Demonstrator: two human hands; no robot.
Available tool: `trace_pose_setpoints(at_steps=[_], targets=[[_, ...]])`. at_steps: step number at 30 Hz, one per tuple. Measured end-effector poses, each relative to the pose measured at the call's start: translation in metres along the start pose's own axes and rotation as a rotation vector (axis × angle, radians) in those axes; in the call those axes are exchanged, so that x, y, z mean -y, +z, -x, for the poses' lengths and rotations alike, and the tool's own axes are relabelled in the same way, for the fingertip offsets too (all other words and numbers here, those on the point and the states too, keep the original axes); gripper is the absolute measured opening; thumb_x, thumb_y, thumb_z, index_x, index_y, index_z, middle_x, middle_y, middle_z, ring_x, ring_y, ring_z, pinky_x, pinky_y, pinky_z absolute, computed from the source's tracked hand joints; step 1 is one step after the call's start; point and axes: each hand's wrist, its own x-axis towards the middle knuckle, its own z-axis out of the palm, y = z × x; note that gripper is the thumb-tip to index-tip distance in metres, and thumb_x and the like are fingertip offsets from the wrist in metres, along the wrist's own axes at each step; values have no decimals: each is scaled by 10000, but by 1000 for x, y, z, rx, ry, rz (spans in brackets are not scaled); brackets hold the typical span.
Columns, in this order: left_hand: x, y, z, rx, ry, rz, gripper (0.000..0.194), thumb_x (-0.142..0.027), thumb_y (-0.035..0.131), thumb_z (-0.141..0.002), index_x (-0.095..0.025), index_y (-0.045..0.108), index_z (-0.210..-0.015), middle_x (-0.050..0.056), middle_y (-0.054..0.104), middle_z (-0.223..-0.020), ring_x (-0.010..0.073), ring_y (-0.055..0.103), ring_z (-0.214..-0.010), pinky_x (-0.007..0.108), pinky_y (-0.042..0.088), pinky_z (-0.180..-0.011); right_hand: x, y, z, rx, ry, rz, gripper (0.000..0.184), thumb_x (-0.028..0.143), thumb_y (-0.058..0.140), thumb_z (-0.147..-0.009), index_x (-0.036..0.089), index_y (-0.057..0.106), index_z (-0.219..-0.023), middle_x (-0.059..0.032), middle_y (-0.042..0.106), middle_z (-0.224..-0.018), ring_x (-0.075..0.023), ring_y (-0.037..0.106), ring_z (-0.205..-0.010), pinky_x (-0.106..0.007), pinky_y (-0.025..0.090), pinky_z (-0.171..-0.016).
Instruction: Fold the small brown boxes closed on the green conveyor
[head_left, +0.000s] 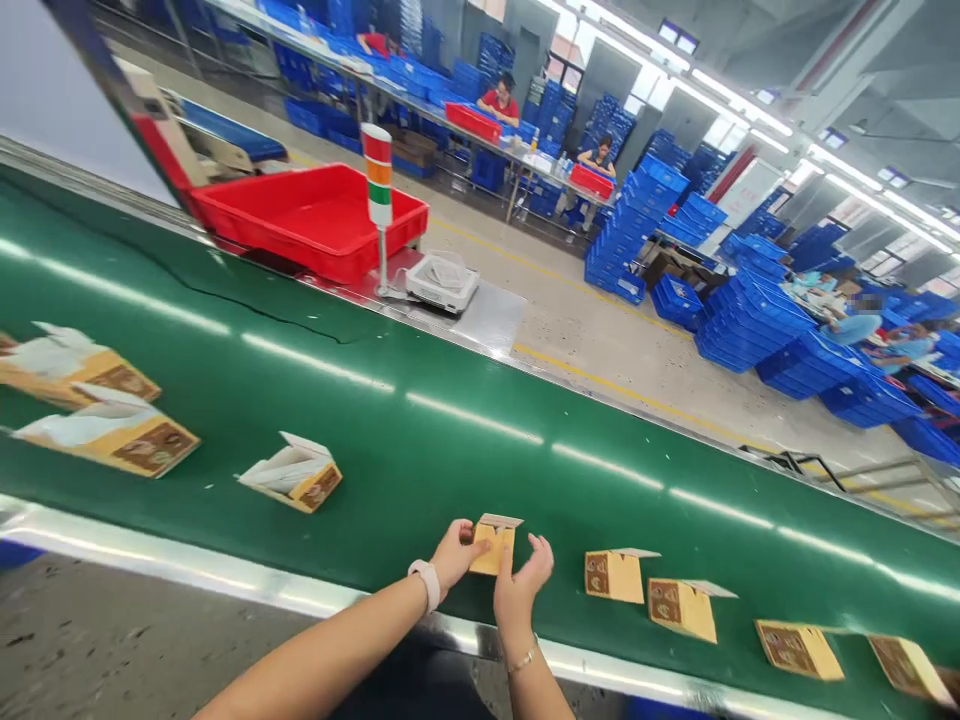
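Note:
A small tan carton (493, 547) with its top flap up stands on the green conveyor belt (450, 440) near the front edge. My left hand (452, 553), with a white watch at the wrist, grips the carton's left side. My right hand (523, 592), wearing a thin bracelet, curls against its right side. To the right, several similar cartons (613, 575) sit in a row along the belt. To the left lie opened cartons (296, 473) with white flaps, and two larger ones (112, 436) further left.
A red tray (304, 215) and a signal light pole (379, 190) stand beyond the belt, beside a small scale (442, 281). Stacks of blue crates (750, 320) fill the floor behind. Other people sit at a far table (499, 100). The belt's metal rim (225, 580) runs in front.

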Motion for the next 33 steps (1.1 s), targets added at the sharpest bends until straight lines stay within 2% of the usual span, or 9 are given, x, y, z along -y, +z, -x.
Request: trace_pose_setpoints(at_steps=[3,8,12,15,19,23,25,28,33], targets=[[4,-28,12,6,51,-28,535,-471,789,-532,-173,562,-914,68,606,-910,227,604,-893,363,481,-872,36,-9,0,30,-226,-128,395,356,516,-894,181,407,-1230,-213,370,-1314,-377,366,-1267,-598,334,-983],[8,-123,48,-16,89,-180,469,-602,670,-532,-201,591,-761,18,606,-749,221,590,-790,348,490,-761,93,0,29,261,-405,-270,399,261,469,-893,221,383,-1281,-184,346,-1374,-354,390,-1282,-598,397,-968],[-11,-186,56,-35,40,-299,503,-658,650,-484,-214,584,-711,2,592,-660,217,590,-722,319,487,-655,83,-10,42,85,-359,-17,423,272,475,-908,194,387,-1314,-207,380,-1344,-373,369,-1286,-634,366,-971],[-28,-205,51,-4,8,-365,557,-692,658,-477,-209,597,-748,10,613,-658,203,589,-657,281,456,-545,50,-33,36,-24,-282,317,524,372,510,-916,180,379,-1386,-232,447,-1324,-441,321,-1305,-745,253,-958],[-39,-205,47,-15,2,-403,601,-723,653,-515,-200,609,-807,34,648,-687,206,609,-629,253,417,-476,14,-51,18,134,-233,461,512,460,512,-915,258,463,-1383,-182,546,-1309,-476,334,-1299,-827,96,-929],[-41,-207,49,-149,136,-327,605,-756,604,-530,-214,576,-797,44,653,-753,228,631,-707,298,482,-544,14,-49,12,86,-267,397,525,468,561,-885,224,509,-1347,-187,531,-1340,-464,360,-1303,-805,184,-949],[-41,-217,46,-359,388,-311,522,-729,572,-609,-231,514,-753,22,609,-728,205,608,-696,315,506,-608,30,-37,18,59,-333,251,486,408,557,-892,186,510,-1322,-192,544,-1316,-404,432,-1279,-708,331,-974],[-45,-242,29,-599,836,-457,381,-614,537,-754,-241,465,-723,21,591,-727,193,594,-690,312,496,-618,67,4,29,290,-485,-138,346,262,471,-920,212,536,-1257,-125,634,-1176,-251,587,-1140,-462,507,-937],[-51,-266,-14,-85,1202,-970,446,-452,456,-877,-224,548,-1249,120,642,-1252,278,575,-1184,402,494,-907,120,98,27,547,-626,-299,598,311,512,-851,132,410,-1412,-164,533,-1358,-283,425,-1339,-495,415,-1067]])
